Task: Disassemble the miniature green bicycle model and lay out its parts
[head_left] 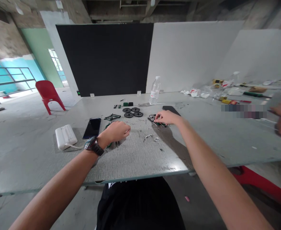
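1. Grey bench (130, 166): its near edge ran before the person's dark-clothed lap (140, 204).
2. White box (65, 137), with cable: lay at left, near the watch-bearing wrist.
3. Silver-coloured bent piece (148, 137) and small ring (157, 139): lay side by side, between the two hands and nearer the lap.
4. Left hand (117, 130): fingers curled above green parts (108, 145); whether this grip pinched anything could not be told.
5. Phone (92, 128): lay left of that hand.
6. Right hand (166, 117): fingertips were at small dark parts (163, 125); whether its grip pinched one could not be told.
7. Green frame (112, 117) and four black wheels (130, 114): lay beyond the left hand.
8. Clear bottle (155, 91): stood upright before the pale panel (190, 54).
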`<action>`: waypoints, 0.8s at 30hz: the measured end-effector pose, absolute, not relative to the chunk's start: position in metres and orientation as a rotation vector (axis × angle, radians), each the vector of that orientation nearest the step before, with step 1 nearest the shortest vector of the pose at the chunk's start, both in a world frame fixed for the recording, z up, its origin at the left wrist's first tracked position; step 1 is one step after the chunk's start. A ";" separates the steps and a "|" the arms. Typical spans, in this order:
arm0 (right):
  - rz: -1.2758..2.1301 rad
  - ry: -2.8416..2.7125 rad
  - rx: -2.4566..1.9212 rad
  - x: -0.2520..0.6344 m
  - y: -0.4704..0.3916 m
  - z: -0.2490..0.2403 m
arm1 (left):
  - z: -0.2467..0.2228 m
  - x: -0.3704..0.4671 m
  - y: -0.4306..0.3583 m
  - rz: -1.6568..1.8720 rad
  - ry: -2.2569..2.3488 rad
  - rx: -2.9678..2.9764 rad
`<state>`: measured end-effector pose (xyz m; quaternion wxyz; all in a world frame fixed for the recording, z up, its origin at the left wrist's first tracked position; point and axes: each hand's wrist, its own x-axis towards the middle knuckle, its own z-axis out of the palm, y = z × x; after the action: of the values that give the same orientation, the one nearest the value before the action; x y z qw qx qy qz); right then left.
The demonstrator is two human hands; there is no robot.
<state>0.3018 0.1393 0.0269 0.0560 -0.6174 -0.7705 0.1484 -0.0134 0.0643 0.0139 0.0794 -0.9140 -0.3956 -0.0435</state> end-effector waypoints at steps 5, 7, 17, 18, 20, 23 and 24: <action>0.403 -2.302 -1.966 0.312 0.145 0.022 | 0.014 -0.013 0.064 -0.125 -1.183 -2.733; 0.374 -2.289 -1.975 0.315 0.145 0.022 | 0.013 -0.014 0.065 -0.132 -1.186 -2.732; 0.071 -2.283 -1.718 0.296 0.143 0.021 | 0.014 -0.013 0.063 -0.132 -1.199 -2.734; 0.058 -2.293 -1.647 0.292 0.144 0.017 | 0.014 -0.013 0.063 -0.130 -1.199 -2.733; 0.046 -2.337 -1.536 0.283 0.147 0.009 | 0.014 -0.013 0.063 -0.126 -1.198 -2.732; -0.089 -2.437 -1.444 0.272 0.153 -0.004 | 0.014 -0.013 0.064 -0.124 -1.199 -2.730; -0.156 -2.456 -1.440 0.269 0.154 -0.008 | 0.014 -0.013 0.064 -0.124 -1.200 -2.731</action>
<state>0.2687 0.1541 -0.0081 0.1445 -0.4997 -0.8523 -0.0542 -0.0131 0.0639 0.0135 0.0781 -0.9119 -0.4007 -0.0415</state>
